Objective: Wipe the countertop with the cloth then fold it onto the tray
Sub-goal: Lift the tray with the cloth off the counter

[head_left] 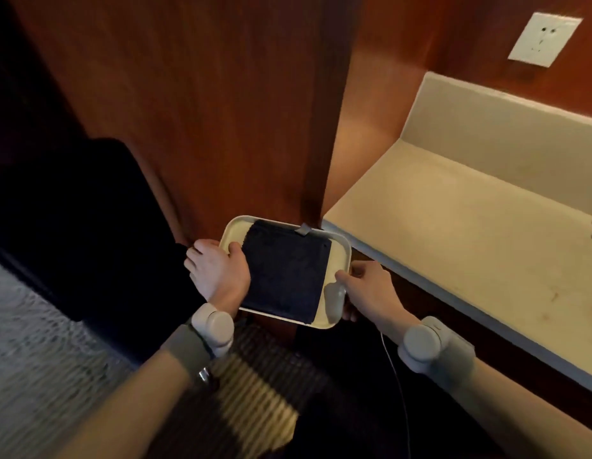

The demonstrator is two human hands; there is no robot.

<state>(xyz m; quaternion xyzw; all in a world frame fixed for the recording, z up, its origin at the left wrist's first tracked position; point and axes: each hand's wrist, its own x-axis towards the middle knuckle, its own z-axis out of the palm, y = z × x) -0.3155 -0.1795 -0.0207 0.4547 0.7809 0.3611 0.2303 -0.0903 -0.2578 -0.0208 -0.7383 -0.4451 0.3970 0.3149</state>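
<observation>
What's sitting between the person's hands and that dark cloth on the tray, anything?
Nothing visible. The folded cloth lies uncovered on the tray. The left hand holds the tray's left rim, thumb beside the cloth's edge; the right hand holds the right rim, across a strip of bare tray.

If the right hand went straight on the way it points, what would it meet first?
The right hand already grips the tray by its rim; straight on, it would probably meet the folded cloth next.
</observation>
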